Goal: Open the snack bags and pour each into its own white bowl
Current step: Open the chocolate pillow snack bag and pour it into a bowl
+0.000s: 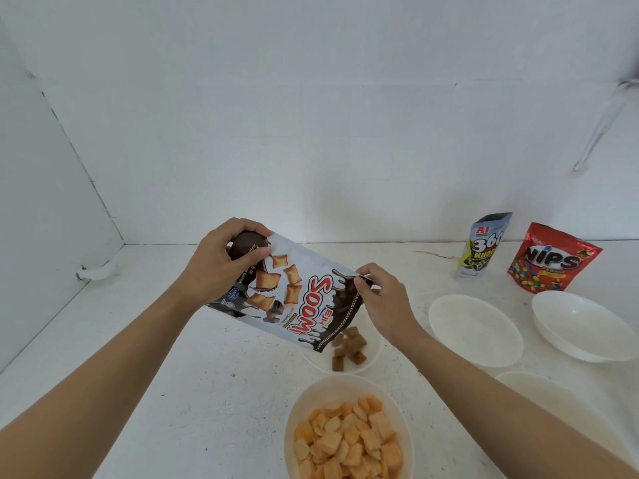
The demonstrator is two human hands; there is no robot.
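We list: centre bowl point(371, 359), half hidden behind bag point(297, 299); brown pieces point(349, 347) in it, blurred; near bowl point(311, 397), cut by bottom edge; lower-right bowl point(560, 388), partly under right forearm point(501, 397); bag's small print, unreadable.

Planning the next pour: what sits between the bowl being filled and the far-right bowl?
One empty white bowl, beside the right hand; the head view shows it.
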